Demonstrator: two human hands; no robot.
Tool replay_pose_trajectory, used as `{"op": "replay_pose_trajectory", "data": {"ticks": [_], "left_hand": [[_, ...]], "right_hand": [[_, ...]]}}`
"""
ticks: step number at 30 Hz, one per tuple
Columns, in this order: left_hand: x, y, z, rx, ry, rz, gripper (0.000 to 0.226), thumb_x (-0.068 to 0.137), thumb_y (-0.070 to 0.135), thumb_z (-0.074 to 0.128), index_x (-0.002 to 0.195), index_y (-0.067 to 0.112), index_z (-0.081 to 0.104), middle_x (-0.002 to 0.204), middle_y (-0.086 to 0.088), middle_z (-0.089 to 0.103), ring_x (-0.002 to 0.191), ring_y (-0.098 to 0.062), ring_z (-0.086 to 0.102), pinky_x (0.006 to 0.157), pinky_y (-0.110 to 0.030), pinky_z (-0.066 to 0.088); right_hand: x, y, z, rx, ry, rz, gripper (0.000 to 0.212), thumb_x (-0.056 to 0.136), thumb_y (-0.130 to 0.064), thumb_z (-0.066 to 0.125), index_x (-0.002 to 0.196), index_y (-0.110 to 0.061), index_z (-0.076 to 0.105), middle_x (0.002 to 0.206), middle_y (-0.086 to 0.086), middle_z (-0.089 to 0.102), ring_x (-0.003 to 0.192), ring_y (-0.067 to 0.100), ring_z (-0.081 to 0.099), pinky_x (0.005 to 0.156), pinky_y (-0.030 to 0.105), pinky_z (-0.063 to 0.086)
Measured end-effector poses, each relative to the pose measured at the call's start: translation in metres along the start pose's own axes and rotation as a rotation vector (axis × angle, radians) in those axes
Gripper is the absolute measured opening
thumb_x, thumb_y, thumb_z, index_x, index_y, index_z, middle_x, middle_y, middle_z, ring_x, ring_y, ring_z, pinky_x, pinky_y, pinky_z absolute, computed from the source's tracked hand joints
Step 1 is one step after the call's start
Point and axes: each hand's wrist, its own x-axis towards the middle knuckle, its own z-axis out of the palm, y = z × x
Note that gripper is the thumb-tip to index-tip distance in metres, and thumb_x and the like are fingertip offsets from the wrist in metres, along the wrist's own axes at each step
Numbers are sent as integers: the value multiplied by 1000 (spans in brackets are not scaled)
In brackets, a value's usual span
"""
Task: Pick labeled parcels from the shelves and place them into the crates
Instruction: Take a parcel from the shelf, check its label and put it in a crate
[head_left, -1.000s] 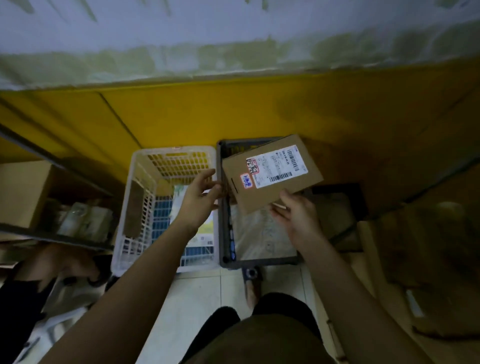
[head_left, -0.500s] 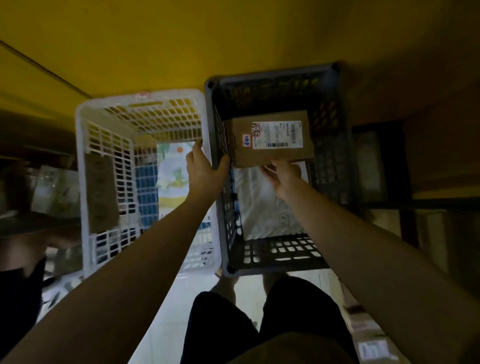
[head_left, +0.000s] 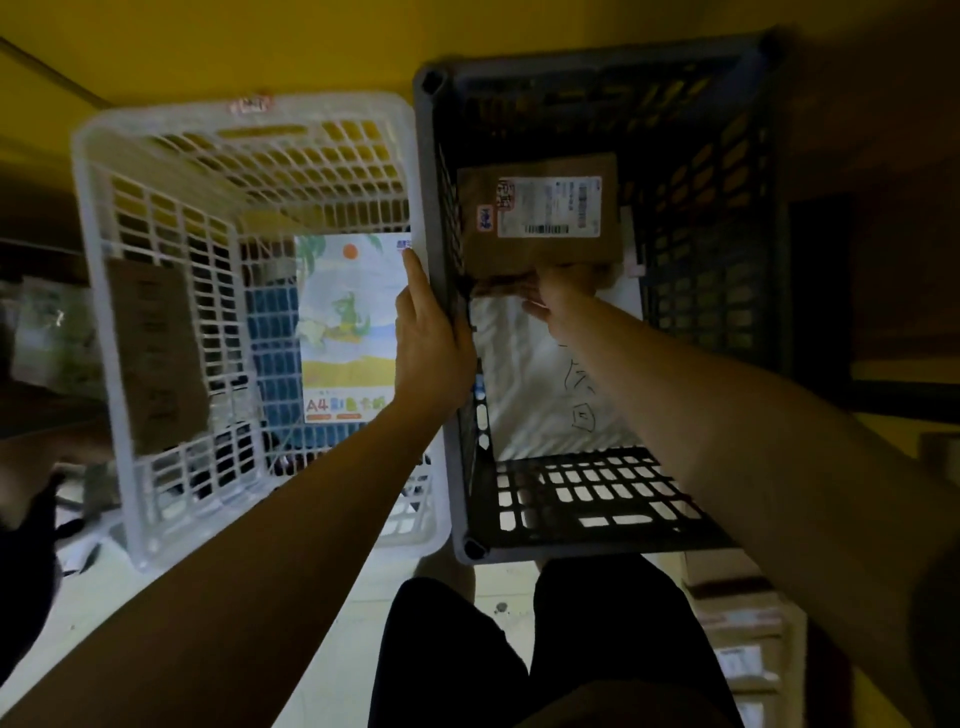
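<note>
View from above, down a person's two bare forearms to two plastic crates standing side by side on a pale floor, against a yellow surface.

The dark grey crate (head_left: 571, 499) is on the right, and the white crate (head_left: 249, 111) on the left touches it along one side. A crumpled white mailing bag (head_left: 524, 374) with handwriting on it covers the grey crate's bottom. A pack of A4 coloured paper (head_left: 343, 322) with a cartoon beach picture lies in the white crate.

The brown cardboard parcel (head_left: 545, 208), its white barcode label facing up, is inside the grey crate at the far end, above the bag. It cannot be told whether it is resting yet.

The right hand (head_left: 563, 291) holds the parcel's near edge, its fingers pinching the cardboard. The left hand (head_left: 431, 348) sits where the two rims meet, forefinger straight along the rim and thumb hooked over the grey crate's wall.
</note>
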Motion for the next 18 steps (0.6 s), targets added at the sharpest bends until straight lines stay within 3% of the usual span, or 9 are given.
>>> {"op": "replay_pose_trajectory", "data": {"ticks": [3,6,8,10,13,15,18], "left_hand": [[0,0,-8,10,-80,-28,84,103,19,53,161,13,-8,149,-23,40,127,-41,50,93,-41,42],[3,1,-18,45,-183,-64,94,98,22,55,160,16,-15,140,-27,50,115,-45,58,87,-44,49],[3,6,-26,87,-257,-90,97,96,27,55,160,16,-17,135,-29,54,110,-48,61,86,-52,54],[2,20,-41,168,-314,-94,96,98,31,57,160,13,-15,142,-29,50,119,-47,57,93,-56,52],[3,46,-74,397,-404,20,93,101,40,54,160,13,-12,162,-27,24,145,-44,33,112,-57,38],[7,64,-102,594,-433,131,86,104,43,48,161,11,-8,166,-24,12,151,-42,20,118,-56,30],[12,98,-142,773,-399,261,81,104,44,45,161,7,0,164,-22,20,149,-40,24,116,-55,33]], "right_hand": [[-2,-4,-5,-232,-50,-58,35,104,-43,49,123,-14,54,112,6,69,91,19,73,61,32,60],[-23,-10,-15,-441,-108,-81,25,107,-39,43,106,-17,54,103,4,65,89,21,70,65,31,57],[-38,-12,-25,-636,-92,-214,29,106,-37,43,96,-12,56,90,7,61,80,24,66,67,33,54],[-56,-18,-36,-839,-118,-402,29,106,-30,45,98,-6,60,85,9,56,75,26,58,65,31,46],[-96,-42,-56,-1108,-223,-515,37,107,-28,44,136,-6,51,116,10,57,101,27,60,81,33,49],[-131,-69,-70,-1289,-219,-551,42,107,-35,43,138,-7,47,127,15,59,107,31,61,87,40,51],[-182,-111,-90,-1410,-182,-575,53,109,-38,40,153,-8,32,141,20,50,100,23,60,85,40,49]]}}
